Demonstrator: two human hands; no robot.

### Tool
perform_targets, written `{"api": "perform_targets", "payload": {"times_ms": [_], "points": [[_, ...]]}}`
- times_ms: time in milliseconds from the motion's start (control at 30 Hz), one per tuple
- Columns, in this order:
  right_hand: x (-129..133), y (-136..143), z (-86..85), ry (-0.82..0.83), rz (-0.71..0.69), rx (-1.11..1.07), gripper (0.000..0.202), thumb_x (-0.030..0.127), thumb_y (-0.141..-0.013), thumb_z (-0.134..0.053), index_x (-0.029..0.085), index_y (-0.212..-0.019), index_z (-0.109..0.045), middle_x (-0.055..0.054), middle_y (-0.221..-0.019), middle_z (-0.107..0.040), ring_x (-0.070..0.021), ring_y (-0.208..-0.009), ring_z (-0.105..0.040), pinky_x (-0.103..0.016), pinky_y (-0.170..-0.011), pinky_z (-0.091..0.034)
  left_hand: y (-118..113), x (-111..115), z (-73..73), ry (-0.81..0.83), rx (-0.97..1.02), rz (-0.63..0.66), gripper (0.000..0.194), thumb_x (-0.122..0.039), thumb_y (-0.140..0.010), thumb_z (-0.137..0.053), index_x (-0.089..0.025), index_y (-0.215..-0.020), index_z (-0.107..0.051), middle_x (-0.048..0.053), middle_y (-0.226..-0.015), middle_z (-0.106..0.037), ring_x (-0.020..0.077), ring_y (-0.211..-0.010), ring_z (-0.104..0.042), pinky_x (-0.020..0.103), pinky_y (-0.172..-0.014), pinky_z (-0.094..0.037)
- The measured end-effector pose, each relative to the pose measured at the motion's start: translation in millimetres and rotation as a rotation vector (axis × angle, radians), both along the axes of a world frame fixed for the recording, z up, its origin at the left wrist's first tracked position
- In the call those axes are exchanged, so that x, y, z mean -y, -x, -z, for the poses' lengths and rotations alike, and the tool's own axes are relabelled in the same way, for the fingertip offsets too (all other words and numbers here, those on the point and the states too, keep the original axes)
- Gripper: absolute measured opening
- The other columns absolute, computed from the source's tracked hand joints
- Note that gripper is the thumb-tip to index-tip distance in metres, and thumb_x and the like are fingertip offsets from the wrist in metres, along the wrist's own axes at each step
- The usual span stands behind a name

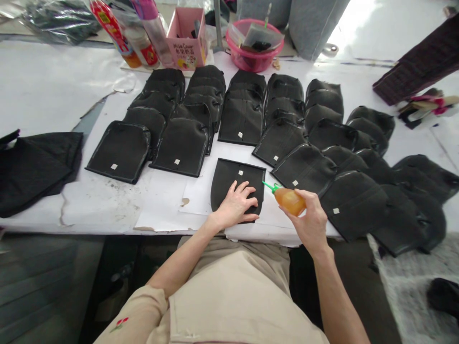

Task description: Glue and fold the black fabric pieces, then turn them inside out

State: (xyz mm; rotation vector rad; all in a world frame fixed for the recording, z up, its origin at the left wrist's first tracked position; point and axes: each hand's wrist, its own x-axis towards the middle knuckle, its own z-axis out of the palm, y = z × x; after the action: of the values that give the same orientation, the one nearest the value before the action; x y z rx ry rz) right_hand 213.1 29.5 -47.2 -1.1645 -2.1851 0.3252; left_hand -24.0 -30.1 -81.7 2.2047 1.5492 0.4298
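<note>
A black fabric piece (229, 184), rounded at the near end and with a small pale square near its far edge, lies flat in front of me. My left hand (238, 205) rests on it with fingers spread. In my right hand (311, 220) is a squeeze bottle (291, 201) of amber liquid, its fingers wrapped round the body. The bottle is tilted, and its green nozzle points left at the right edge of the black piece. Whether the tip touches that edge I cannot tell.
Overlapping rows of similar black pieces (242, 117) spread across the white table (118, 210). Black cloth (39, 167) lies at the left. Behind stand a pink box (186, 40), a pink basket (254, 59) and bottles (143, 45). A dark patterned object (416, 67) is at the far right.
</note>
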Motion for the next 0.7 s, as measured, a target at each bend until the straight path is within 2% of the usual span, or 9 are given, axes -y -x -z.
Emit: {"api": "perform_targets", "payload": {"times_ms": [467,700], "points": [[32,-10,-2.2,0.041,0.023,-0.017,0.043,0.042,-0.089,-0.071,0.024,-0.124,-0.055,-0.009,-0.112,-0.064,-0.0281,-0.104,-0.064,-0.044,-0.091,-0.054,1,0,2.6,-0.001,0.000,-0.002,0.030,-0.046,-0.083,-0.075,-0.023,-0.103,-0.071,0.012,-0.139,-0.055,0.0377,-0.143,-0.036,0.066,-0.117,-0.024],[45,-14,-3.0,0.083,0.050,-0.039,0.044,0.042,-0.087,-0.073,0.025,-0.124,-0.055,-0.009,-0.113,-0.065,-0.0290,-0.105,-0.065,-0.045,-0.092,-0.055,1,0,-0.8,0.011,-0.008,-0.001,0.029,-0.045,-0.084,-0.074,-0.023,-0.104,-0.072,0.012,-0.139,-0.055,0.0373,-0.144,-0.036,0.065,-0.118,-0.023]]}}
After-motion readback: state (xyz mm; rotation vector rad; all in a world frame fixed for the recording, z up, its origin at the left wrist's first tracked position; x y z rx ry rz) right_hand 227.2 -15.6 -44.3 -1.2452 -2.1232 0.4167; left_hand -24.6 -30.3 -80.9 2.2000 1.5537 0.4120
